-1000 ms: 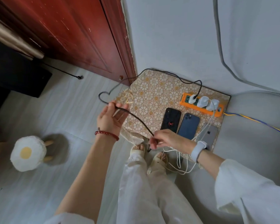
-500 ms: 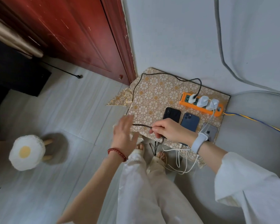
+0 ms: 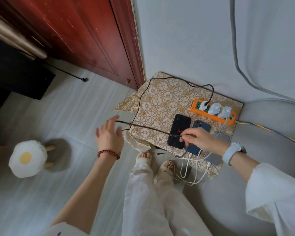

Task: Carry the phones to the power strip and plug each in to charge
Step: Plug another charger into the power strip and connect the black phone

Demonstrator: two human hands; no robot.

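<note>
Nearest the camera, white trouser legs [image 3: 153,198] and two sandalled feet [image 3: 154,160] on a pale floor. White cables [image 3: 192,171] loop on the floor just right of the feet and run up toward the phones.

My left hand [image 3: 109,135], red bead bracelet [image 3: 108,154] at the wrist, hangs open with fingers spread over the floor, just left of the mat's edge. A loop of the black cable [image 3: 143,127] passes by its fingertips; I cannot tell whether it touches them.

My right hand [image 3: 199,138], pale watch [image 3: 232,152] at the wrist, pinches the black cable between thumb and fingertips, over the lower part of the phones.

Three phones lie face down, side by side, on a gold patterned mat [image 3: 160,106]: black phone [image 3: 178,132] on the left, blue phone [image 3: 198,126] in the middle, grey phone [image 3: 219,157] on the right, the last two partly hidden by the right hand. White plugs sit at the near ends of the blue and grey phones.

Just beyond the phones, an orange power strip [image 3: 211,111] carries three white chargers [image 3: 215,109]; the black cable enters the leftmost one.

Off to the left, an egg-shaped stool [image 3: 27,158]. Farthest back, a red wooden door [image 3: 75,31] and grey wall.
</note>
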